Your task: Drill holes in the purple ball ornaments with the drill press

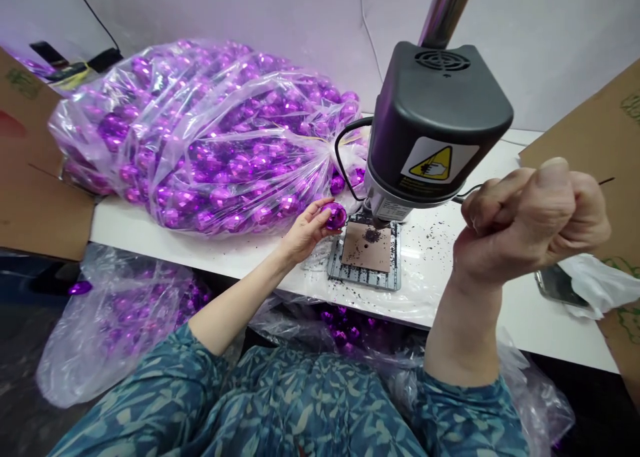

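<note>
My left hand (306,230) pinches a shiny purple faceted ball (335,215) just left of the drill press (440,117). A square brown board (367,255) with a small dark hole lies on the machine's grey slotted base (364,282), strewn with dark shavings. The lower end of the machine's head hangs above the board, and its tip is mostly hidden. My right hand (535,223) is raised right of the machine, its fingers curled into a fist. Whatever it may grip is hidden behind the fingers.
A big clear bag (210,137) full of purple balls covers the table's left side. More bagged balls (145,303) lie below the table edge. Cardboard boxes (590,123) flank the white table (555,330). A phone (560,285) lies at right beside white tissue (603,283).
</note>
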